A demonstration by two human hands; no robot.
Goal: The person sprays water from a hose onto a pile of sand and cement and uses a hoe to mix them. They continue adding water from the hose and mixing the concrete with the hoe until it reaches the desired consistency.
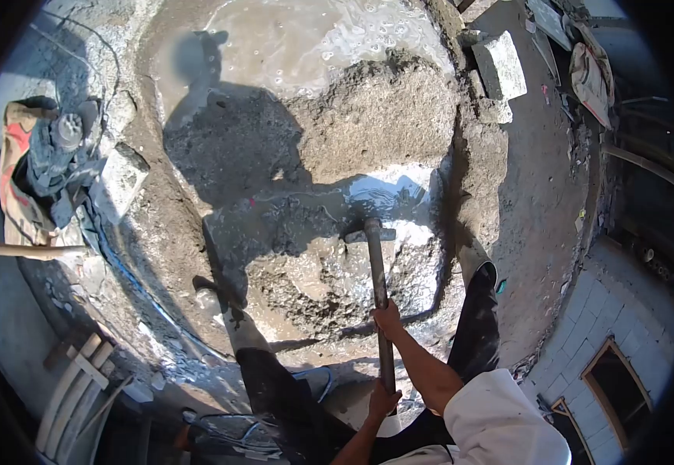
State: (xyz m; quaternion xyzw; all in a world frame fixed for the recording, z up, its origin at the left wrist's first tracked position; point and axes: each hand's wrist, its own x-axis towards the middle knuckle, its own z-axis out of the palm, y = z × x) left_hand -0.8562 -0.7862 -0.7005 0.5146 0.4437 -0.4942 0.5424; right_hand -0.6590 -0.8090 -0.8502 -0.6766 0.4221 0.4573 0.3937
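Both of my hands grip the long wooden handle of a hoe (378,271). My right hand (387,319) is wrapped round the middle of the handle. Lower down, near its end, my left hand (383,401) is closed round it too. The hoe's head sits at the edge of a watery patch in wet grey mortar (306,287); its blade is partly hidden in the mix. Beyond it rises a thicker mound of mortar (383,124), with cloudy water (282,46) pooled at the far side. My boots stand to either side of the near mortar.
A concrete block (499,66) lies at the far right rim, and another block (122,182) at the left. Beside that are a sack (19,147), dark cloth (50,167) and a wooden handle (34,252). A blue hose (131,275) runs along the left. Wooden slats (77,391) stand lower left.
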